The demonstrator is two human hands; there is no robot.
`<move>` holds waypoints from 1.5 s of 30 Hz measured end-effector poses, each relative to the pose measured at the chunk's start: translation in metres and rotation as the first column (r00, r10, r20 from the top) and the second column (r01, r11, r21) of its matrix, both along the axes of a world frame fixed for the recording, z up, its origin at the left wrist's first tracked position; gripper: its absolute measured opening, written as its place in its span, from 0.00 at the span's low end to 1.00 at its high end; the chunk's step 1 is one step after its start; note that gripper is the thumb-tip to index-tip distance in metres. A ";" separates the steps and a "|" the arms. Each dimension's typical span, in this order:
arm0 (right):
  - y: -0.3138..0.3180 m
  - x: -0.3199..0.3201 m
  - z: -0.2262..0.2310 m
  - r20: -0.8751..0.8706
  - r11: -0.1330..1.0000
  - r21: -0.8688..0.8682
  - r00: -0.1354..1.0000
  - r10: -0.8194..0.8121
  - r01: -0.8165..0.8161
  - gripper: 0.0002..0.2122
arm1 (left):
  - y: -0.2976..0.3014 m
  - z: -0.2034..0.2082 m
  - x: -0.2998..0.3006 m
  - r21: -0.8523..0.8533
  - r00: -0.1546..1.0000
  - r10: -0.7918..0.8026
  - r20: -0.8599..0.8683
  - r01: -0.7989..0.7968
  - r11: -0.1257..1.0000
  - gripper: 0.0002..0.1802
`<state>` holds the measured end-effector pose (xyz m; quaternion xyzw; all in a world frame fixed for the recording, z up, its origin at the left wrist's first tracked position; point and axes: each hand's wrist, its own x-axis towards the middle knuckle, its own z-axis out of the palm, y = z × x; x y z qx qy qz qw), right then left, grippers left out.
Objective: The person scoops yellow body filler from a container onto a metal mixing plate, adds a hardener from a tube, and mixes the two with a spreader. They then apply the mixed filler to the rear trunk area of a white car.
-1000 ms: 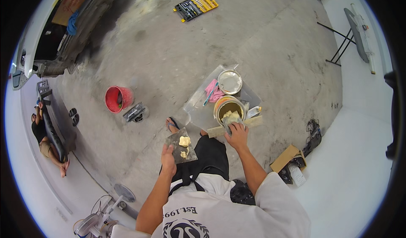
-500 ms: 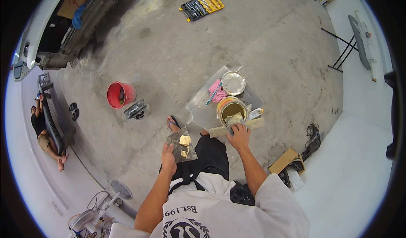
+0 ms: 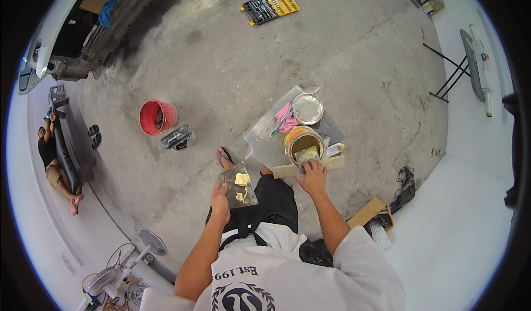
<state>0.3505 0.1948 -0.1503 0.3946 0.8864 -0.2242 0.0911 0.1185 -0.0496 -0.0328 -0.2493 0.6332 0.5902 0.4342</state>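
Observation:
My left hand grips the edge of a flat, stained mixing board in front of my legs. Two lumps of pale yellow putty lie on it. At the mouth of an open round tin, my right hand is closed round a putty-smeared spreader. The blade dips inside the tin's rim, and its lower end is hard to make out. Behind the tin is a second round tin or lid, with a pink cloth and a blue-handled brush to its left.
The tins stand on a translucent plastic bin, a pale strip along its near edge. To the left are a red bucket and a dark-topped container. A tool case lies far ahead. A person sits at far left.
My right hand and the spreader have shifted only slightly at the tin's mouth. The board stays level in my left hand. The whole view has turned a little.

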 end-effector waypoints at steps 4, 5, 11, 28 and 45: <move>0.007 0.001 -0.001 0.055 0.995 -0.068 0.995 0.079 -0.075 0.20 | -0.001 -0.003 -0.002 -0.013 1.000 0.029 -0.002 -0.029 1.000 0.33; 0.010 0.001 -0.001 -0.063 0.998 -0.043 0.997 0.043 -0.046 0.19 | -0.001 -0.003 -0.003 -0.013 1.000 0.021 -0.009 -0.021 1.000 0.32; 0.029 -0.013 -0.004 -0.215 0.932 -0.164 0.911 -0.352 0.322 0.14 | 0.008 0.006 -0.004 -0.017 0.999 0.035 -0.009 -0.035 0.999 0.31; 0.031 -0.028 0.016 -0.202 0.946 -0.085 0.925 -0.323 0.312 0.13 | 0.006 0.002 -0.005 -0.001 0.999 0.030 0.015 -0.030 1.000 0.32; 0.008 -0.012 0.021 -0.258 0.924 -0.033 0.890 -0.375 0.380 0.15 | 0.019 0.009 -0.016 0.147 1.000 -0.013 0.015 0.011 0.989 0.22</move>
